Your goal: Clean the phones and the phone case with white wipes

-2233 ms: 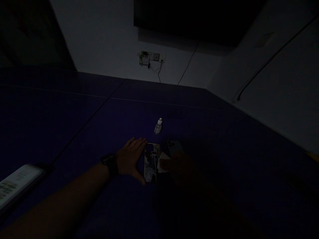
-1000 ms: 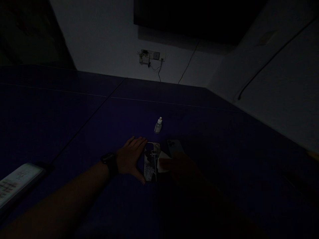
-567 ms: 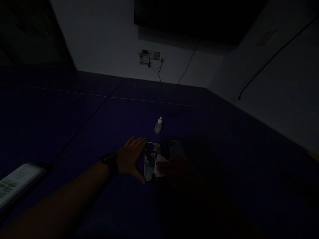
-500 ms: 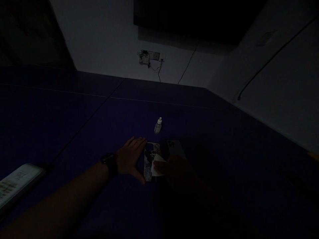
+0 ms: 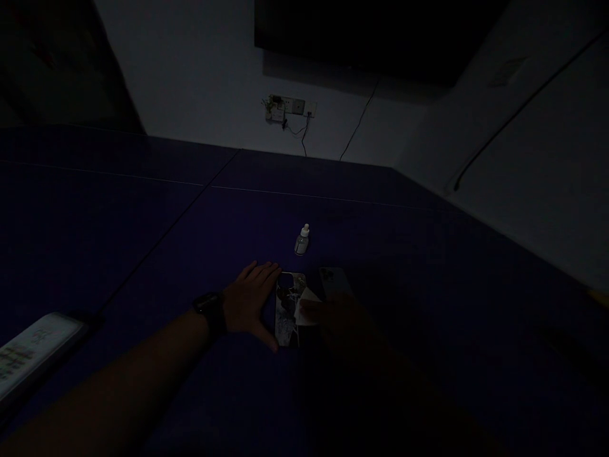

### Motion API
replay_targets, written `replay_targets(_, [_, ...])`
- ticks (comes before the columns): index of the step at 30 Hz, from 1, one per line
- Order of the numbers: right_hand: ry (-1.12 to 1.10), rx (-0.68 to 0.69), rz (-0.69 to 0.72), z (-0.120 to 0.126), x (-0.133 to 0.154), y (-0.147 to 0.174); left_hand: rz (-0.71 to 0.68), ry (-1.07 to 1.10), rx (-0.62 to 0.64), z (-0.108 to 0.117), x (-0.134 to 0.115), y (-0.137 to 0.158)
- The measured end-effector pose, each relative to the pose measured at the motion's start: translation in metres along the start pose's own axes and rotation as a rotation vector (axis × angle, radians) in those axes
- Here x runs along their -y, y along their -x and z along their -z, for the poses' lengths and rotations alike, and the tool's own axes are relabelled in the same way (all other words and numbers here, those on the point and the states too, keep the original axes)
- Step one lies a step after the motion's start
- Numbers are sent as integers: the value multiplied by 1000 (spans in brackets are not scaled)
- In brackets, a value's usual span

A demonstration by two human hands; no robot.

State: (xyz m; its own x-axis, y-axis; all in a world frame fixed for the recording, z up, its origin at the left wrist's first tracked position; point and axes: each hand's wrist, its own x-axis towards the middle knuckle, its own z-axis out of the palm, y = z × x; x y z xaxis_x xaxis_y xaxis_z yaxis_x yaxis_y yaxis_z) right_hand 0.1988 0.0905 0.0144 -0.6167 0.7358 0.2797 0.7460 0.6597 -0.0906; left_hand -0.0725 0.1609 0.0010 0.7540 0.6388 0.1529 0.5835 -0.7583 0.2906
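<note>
Lying flat on a dark blue-violet surface (image 5: 247, 219), a patterned phone case (image 5: 284, 324) sits between the person's two hands, its camera cut-out at the far end. The left hand (image 5: 247, 301) is spread wide, palm down, with its fingertips at the case's far left corner and its thumb by the near left one. The right hand (image 5: 335, 317), deep in shadow, holds a white cloth (image 5: 304, 320) under its fingers, over the right edge of the case; how firmly it presses cannot be told. Just right of the case lies a phone (image 5: 335, 278), its near part hidden by the right hand. Beyond the case, apart from it, stands a small clear bottle (image 5: 301, 244) with a white top. A dark watch (image 5: 209, 308) circles the left wrist. Farther out, at the left edge, lies a pale printed object (image 5: 38, 341), its markings blurred. At the back, a wall (image 5: 200, 82) carries sockets (image 5: 290, 106) with cables, below a large dark screen (image 5: 371, 38).
</note>
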Motion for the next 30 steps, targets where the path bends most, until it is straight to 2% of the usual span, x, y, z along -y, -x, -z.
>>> replay_targets(2, [6, 4, -23, 2, -2, 0, 1, -4, 9, 0, 0, 0])
replay_targets(7, [0, 13, 88, 3, 1, 0, -4, -12, 2, 0, 1, 0])
replay_targets(11, [8, 42, -33, 8, 2, -1, -2, -19, 9, 1, 0, 1])
replay_targets(14, [4, 126, -45, 11, 2, -2, 8, -18, 33, 2, -1, 0])
replay_targets(16, [-2, 143, -9, 10, 2, -1, 12, -22, 33, 2, -1, 0])
replay_targets(21, [-21, 49, 100, -4, 2, 3, -5, -33, 9, -1, 2, 0])
replay_targets(26, [-55, 149, 329, -15, 14, 3, 4, -42, 6, -2, 2, 0])
replay_targets(30, [-45, 121, 320, -15, 30, -2, 0, -46, -5, -3, 2, 0])
